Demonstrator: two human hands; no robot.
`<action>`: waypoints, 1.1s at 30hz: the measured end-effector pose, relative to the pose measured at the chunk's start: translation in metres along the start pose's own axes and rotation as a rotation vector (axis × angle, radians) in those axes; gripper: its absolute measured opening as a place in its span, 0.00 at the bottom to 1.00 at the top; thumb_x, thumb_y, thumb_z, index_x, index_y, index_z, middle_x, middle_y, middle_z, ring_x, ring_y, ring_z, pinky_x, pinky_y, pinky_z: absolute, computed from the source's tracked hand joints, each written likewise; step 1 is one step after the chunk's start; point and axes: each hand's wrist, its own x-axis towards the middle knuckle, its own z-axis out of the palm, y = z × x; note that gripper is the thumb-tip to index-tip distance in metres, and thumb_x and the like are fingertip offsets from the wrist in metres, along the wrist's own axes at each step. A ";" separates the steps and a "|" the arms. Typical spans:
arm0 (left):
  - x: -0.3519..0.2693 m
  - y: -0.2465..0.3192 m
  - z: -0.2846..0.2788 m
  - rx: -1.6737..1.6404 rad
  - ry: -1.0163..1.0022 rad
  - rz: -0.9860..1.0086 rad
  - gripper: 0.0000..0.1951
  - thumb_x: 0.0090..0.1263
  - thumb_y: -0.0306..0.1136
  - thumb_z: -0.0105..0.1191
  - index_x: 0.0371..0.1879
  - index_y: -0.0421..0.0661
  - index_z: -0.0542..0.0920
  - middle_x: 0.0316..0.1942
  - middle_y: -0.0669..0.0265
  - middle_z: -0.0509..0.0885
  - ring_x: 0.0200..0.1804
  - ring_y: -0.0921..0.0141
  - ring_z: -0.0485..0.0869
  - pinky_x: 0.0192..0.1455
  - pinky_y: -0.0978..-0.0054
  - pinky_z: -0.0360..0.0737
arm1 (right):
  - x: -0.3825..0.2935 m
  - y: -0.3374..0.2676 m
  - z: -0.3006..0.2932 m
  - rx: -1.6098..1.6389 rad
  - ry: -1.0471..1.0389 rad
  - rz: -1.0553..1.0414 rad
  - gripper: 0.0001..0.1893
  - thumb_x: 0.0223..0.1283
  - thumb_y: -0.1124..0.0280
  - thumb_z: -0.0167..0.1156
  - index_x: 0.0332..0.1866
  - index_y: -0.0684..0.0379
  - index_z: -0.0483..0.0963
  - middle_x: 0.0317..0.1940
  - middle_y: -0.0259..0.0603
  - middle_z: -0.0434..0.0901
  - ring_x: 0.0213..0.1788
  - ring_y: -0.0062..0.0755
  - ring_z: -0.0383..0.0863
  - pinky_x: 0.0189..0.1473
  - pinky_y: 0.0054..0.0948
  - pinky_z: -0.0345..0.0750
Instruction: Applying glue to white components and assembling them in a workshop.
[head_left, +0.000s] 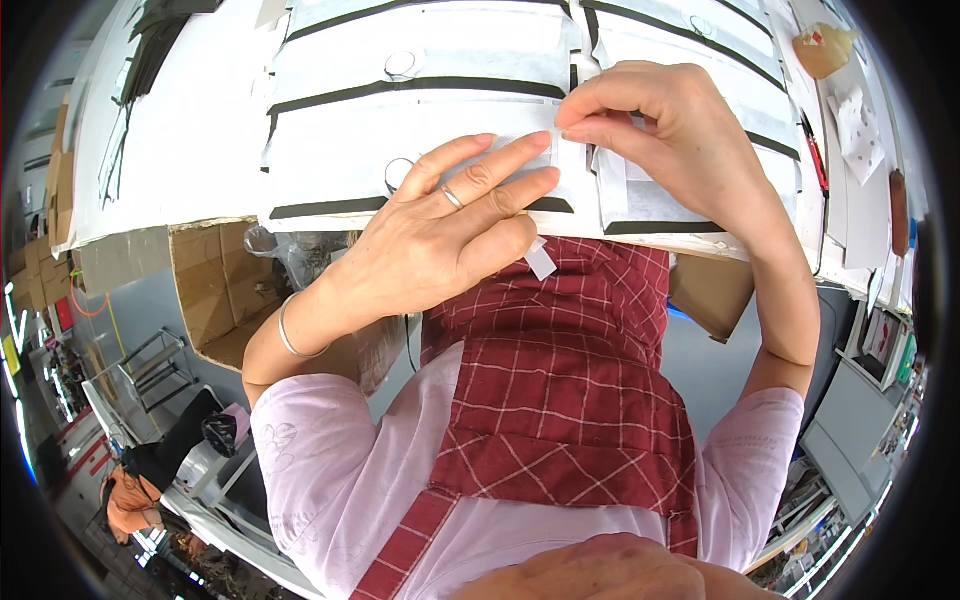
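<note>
My left hand (457, 217), with a ring and a bangle, lies over the right part of a white sheet-like piece (330, 165), fingers apart and tips pressing on it. A small whitish strip (541, 259) sticks out beside its thumb; whether it is gripped or only stuck there is unclear. At the piece's right end, the thumb and forefinger of my right hand (660, 120) come together, and anything thin between them is hidden. A black band (330, 208) runs along the piece's near edge, and a thin dark loop (397, 174) lies on it, partly behind my left hand.
Similar black-edged pieces (480, 45) lie beyond and to the right on the white table (217, 135). Dark strips (154, 52) lie far left. On the right are a yellowish bottle (823, 49) and a red-handled tool (816, 161). A cardboard box (214, 300) stands below the table edge.
</note>
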 end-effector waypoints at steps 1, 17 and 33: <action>0.000 0.000 0.000 0.000 -0.001 0.001 0.06 0.68 0.30 0.60 0.36 0.49 0.76 0.64 0.64 0.85 0.77 0.60 0.71 0.79 0.56 0.63 | 0.000 0.001 0.001 -0.016 0.028 -0.035 0.05 0.61 0.72 0.69 0.40 0.61 0.84 0.27 0.44 0.85 0.29 0.39 0.86 0.35 0.30 0.79; 0.019 0.003 -0.008 -0.005 -0.004 -0.064 0.05 0.69 0.24 0.57 0.37 0.46 0.75 0.65 0.58 0.83 0.77 0.58 0.71 0.79 0.53 0.63 | 0.013 -0.014 -0.068 0.179 0.181 0.433 0.03 0.62 0.77 0.72 0.37 0.65 0.85 0.29 0.34 0.86 0.28 0.15 0.80 0.33 0.14 0.75; 0.025 0.012 -0.016 -0.129 -0.029 -0.123 0.11 0.66 0.17 0.53 0.42 0.44 0.70 0.71 0.49 0.76 0.78 0.47 0.67 0.79 0.48 0.59 | 0.035 0.059 -0.049 0.226 -0.185 0.273 0.08 0.68 0.64 0.69 0.37 0.56 0.82 0.26 0.19 0.75 0.28 0.06 0.66 0.28 0.14 0.59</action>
